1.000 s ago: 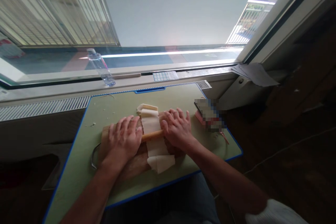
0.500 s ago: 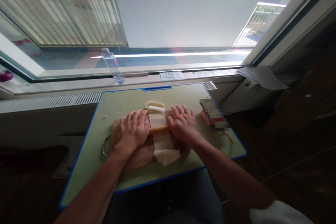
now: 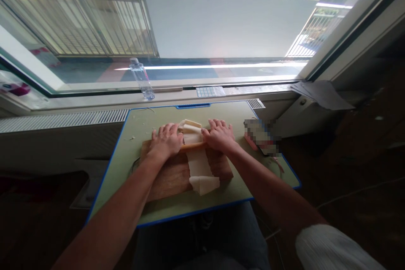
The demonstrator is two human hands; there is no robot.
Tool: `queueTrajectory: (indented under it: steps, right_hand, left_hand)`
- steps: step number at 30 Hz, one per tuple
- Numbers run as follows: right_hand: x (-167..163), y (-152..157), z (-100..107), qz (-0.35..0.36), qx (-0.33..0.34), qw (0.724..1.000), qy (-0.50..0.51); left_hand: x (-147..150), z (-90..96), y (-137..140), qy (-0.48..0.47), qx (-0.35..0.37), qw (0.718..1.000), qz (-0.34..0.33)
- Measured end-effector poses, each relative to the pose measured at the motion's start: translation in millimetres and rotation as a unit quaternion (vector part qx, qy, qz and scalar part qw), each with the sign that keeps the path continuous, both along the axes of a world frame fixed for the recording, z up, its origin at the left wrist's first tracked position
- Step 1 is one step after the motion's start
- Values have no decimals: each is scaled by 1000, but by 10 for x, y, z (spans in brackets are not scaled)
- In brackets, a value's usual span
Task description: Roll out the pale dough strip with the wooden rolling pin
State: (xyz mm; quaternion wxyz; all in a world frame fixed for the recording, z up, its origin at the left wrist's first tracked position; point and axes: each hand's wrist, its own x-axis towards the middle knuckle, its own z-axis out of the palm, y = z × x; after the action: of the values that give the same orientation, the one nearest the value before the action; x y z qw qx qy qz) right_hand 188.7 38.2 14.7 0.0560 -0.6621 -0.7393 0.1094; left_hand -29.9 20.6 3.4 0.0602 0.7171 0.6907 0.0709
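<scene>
A pale strip of dough (image 3: 198, 163) runs lengthwise over a wooden cutting board (image 3: 174, 175), its near end hanging past the board's edge and its far end folded over. Across the dough lies a wooden rolling pin (image 3: 193, 147), whose ends are hidden beneath my hands. My left hand (image 3: 166, 140) rests on the pin's left end with its fingers stretched forward, open. On the right end, my right hand (image 3: 219, 135) also lies palm down, fingers extended and open. Both palms press on the pin rather than wrapping around it.
The board sits on a small green table (image 3: 122, 181) with a blue rim. A blurred-out phone-like object (image 3: 261, 137) lies at the table's right. Dough crumbs are scattered at the left. A clear bottle (image 3: 142, 80) stands on the windowsill, with papers (image 3: 321, 94) farther right.
Both hands have pushed the rolling pin forward, away from me, along the dough. More of the near dough and board now shows. The view has shifted slightly.
</scene>
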Motion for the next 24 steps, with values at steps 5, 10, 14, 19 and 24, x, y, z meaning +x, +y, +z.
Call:
queueTrajectory:
  steps: [5, 10, 14, 19, 24]
  right_hand:
    - [19, -421, -24, -8, 48, 998, -35]
    - [74, -787, -97, -2, 95, 995, -26]
    - [100, -872, -131, -2, 107, 994, -13]
    - [59, -633, -100, -4, 96, 995, -14]
    - [26, -273, -43, -2, 46, 999, -11]
  left_hand:
    - [84, -52, -370, 2, 53, 999, 6]
    - [178, -92, -802, -5, 100, 995, 15]
    - [184, -112, -879, -11, 103, 995, 13]
    - [126, -72, -558, 5, 70, 998, 3]
    - [64, -4, -221, 1, 25, 1000, -9]
